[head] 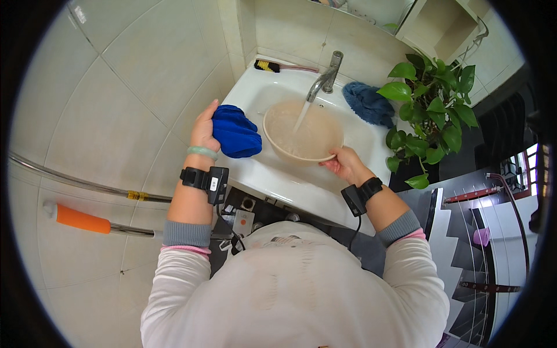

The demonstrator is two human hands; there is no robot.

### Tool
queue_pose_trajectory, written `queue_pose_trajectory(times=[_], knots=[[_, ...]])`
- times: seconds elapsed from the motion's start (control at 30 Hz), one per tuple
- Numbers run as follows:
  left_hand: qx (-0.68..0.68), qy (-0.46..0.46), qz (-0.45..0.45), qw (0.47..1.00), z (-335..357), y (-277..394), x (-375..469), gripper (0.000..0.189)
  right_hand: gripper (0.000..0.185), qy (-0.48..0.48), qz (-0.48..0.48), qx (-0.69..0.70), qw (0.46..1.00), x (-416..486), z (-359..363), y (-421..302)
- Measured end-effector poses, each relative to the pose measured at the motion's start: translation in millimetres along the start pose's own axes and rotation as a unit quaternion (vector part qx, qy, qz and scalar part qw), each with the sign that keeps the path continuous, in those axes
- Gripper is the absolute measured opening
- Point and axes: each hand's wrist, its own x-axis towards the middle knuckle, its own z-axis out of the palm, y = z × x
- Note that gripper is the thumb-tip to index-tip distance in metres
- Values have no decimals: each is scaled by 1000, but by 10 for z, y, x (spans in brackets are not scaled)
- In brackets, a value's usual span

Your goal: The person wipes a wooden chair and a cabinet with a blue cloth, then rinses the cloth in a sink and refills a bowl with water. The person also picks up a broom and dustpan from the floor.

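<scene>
My left hand [206, 128] holds a folded blue cloth [236, 131] over the left rim of the white washbasin [300, 191]. With my right hand [343, 164] I grip the near right rim of a beige bowl [278, 147], thumb on the edge and fingers underneath. The bowl sits tilted in the basin, and water runs into it from the chrome faucet [325, 78]. Its inside looks wet, with cloudy water. A greyish-blue cloth [369, 104] lies crumpled on the basin's right back corner. At the left back edge rests a brush [283, 66] with black and yellow bristles.
Tiled walls stand behind and to the left. A leafy potted plant [428, 108] leans beside the basin's right edge. A metal hose [87, 185] and a bar with an orange grip [82, 219] run along the left wall. Stairs with a railing [489, 287] show at the lower right.
</scene>
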Motion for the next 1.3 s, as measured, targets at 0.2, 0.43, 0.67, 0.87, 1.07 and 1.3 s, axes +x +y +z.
queue_pose_trajectory(times=[0.2,0.43,0.67,0.87,1.07,1.3], knots=[[-16,15,12,1000,-40,61,-33,27,29,-130,149,200,960,195,96,195],[-20,5,42,999,-12,177,-105,28,25,-161,95,314,931,232,628,305],[-2,2,39,999,1,246,-179,31,16,-267,85,362,889,213,847,359],[-11,-5,41,999,28,296,-227,31,26,-289,81,327,896,459,671,230],[-39,-36,95,994,225,316,-295,27,34,-90,7,178,980,527,309,230],[-20,-215,42,976,789,-9,-225,29,32,-17,-56,-34,998,460,234,313]])
